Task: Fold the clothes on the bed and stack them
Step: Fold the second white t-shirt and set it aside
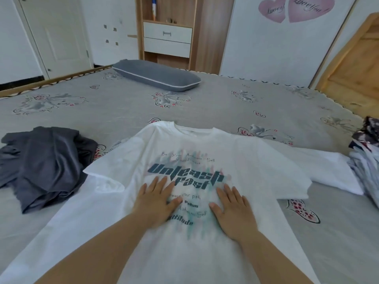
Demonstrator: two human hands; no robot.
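Both hands — left (156, 203), right (232, 212) — are pressing flat, gripping nothing; best smoothing the shirt (256, 160) toward 12 o'clock — sleeves next.

The white tee (205, 160) has "Unleash Fast" printed big in dark teal, with smaller "Be Your Authentic Self" above it and "your path", "Authentic Self" and something like "attitude" lower down, partly covered. The two pink hearts (295, 9) on the wall say "Love you" in script.
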